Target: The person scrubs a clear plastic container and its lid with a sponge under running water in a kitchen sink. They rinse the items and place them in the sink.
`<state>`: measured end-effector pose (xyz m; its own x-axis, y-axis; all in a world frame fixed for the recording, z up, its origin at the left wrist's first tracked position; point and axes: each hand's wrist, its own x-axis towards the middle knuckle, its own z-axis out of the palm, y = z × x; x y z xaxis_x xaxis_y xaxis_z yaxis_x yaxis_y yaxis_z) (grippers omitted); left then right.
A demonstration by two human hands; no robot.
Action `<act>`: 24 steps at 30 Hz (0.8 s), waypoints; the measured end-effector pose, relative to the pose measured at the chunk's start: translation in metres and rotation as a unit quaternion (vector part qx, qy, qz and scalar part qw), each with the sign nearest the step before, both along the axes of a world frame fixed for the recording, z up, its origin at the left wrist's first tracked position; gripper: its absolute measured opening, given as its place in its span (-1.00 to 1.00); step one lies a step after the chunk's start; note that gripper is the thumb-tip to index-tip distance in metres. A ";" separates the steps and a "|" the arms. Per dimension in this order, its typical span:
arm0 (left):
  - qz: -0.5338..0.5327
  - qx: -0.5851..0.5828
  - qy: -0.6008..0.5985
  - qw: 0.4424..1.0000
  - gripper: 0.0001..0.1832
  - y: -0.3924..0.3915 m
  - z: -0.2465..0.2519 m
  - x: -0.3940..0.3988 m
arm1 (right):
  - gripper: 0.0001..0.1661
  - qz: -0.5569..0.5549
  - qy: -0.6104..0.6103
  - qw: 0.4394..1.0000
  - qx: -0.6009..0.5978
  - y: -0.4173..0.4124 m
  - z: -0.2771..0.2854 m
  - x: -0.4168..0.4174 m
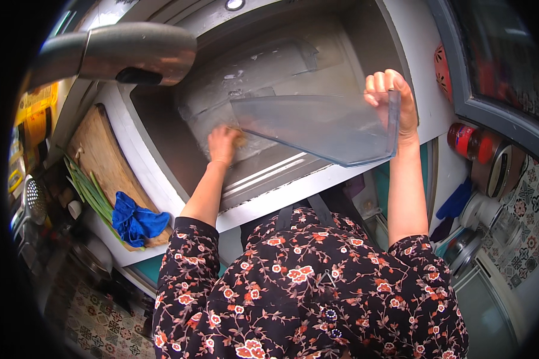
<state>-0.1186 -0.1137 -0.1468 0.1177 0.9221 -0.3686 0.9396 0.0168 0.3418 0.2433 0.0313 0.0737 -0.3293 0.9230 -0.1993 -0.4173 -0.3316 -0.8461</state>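
Observation:
My right hand (393, 101) grips the raised end of a clear plastic panel, perhaps a fridge drawer part (323, 123), which slants over the near side of a stainless steel sink (157, 130). Its other end reaches toward the sink's middle. Low in the sink, my left hand (223, 141) is blurred, with something yellowish, perhaps a sponge or scrubber (240, 138), at its fingers. Beneath and beyond it, another clear plastic piece (269, 58) lies in the sink, looking wet.
A metal faucet (139, 54) juts over the sink's left side. On the left, a wooden cutting board (112, 157) holds green onions (87, 188) and a blue cloth (137, 220). A grey-framed window (465, 94) and a red-lidded jar (469, 141) stand at the right.

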 end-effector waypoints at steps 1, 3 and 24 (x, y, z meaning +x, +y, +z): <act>0.115 -0.008 -0.008 0.993 -0.77 -0.003 -0.004 0.000 | -0.46 0.003 0.015 1.000 0.005 0.000 -0.002 0.001; 0.342 -0.018 -0.018 0.939 -0.80 -0.005 -0.013 -0.005 | -0.47 0.010 0.050 0.999 0.015 0.001 -0.008 0.003; 0.358 0.296 -0.331 0.822 -0.70 0.056 0.046 0.112 | -0.56 -0.091 0.010 0.995 -0.039 -0.023 -0.024 0.029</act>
<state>-0.0062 -0.0579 -0.1010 -0.5384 0.8373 0.0952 0.3672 0.1314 0.9208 0.2719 0.0087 0.0496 -0.1618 0.9500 -0.2672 -0.4929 -0.3124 -0.8121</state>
